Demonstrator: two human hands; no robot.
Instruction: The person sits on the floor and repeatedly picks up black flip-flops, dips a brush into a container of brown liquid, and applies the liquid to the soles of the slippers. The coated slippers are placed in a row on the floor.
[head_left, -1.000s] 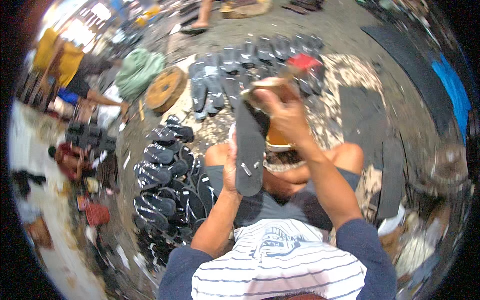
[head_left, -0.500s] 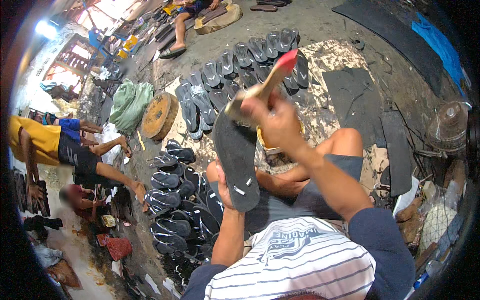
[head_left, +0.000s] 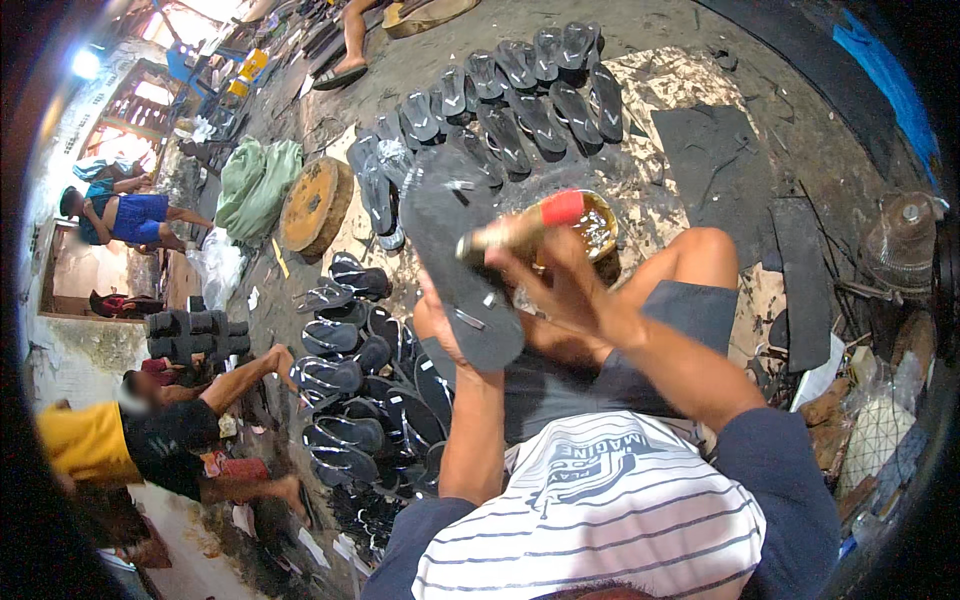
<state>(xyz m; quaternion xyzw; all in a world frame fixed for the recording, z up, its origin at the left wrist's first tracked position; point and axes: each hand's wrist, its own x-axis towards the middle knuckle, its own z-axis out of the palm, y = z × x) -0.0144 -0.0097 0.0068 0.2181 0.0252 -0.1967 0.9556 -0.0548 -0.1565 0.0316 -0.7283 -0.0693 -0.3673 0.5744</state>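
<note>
Far left: pile of black flip-flops (head_left: 340, 385) on the floor, just beside the person's left side

Left hand (head_left: 441, 325): gripping, set along the left edge of the dark sole (head_left: 465, 275), toward its near end; part of the grip is hidden behind the sole

Sole: held up in front of the body, between the two hands. Long axis runs from upper left (far end) to lower right (near end, toward the lap). Two small pale pieces show on its face near the lower end. Left hand is the nearer one, in contact

Brush (head_left: 518, 229): lies crosswise to the sole, pale head over the sole's middle, red handle end pointing right and slightly away. Blurred; cannot tell whether the head touches the face

Right hand (head_left: 562, 262): closed around the brush, right of the sole; exact finger placement blurred

Pot (head_left: 606, 228) of amber liquid: just beyond the right hand, partly covered by it. Judged key relation: brush axis across sole axis, head toward the left hand
</note>
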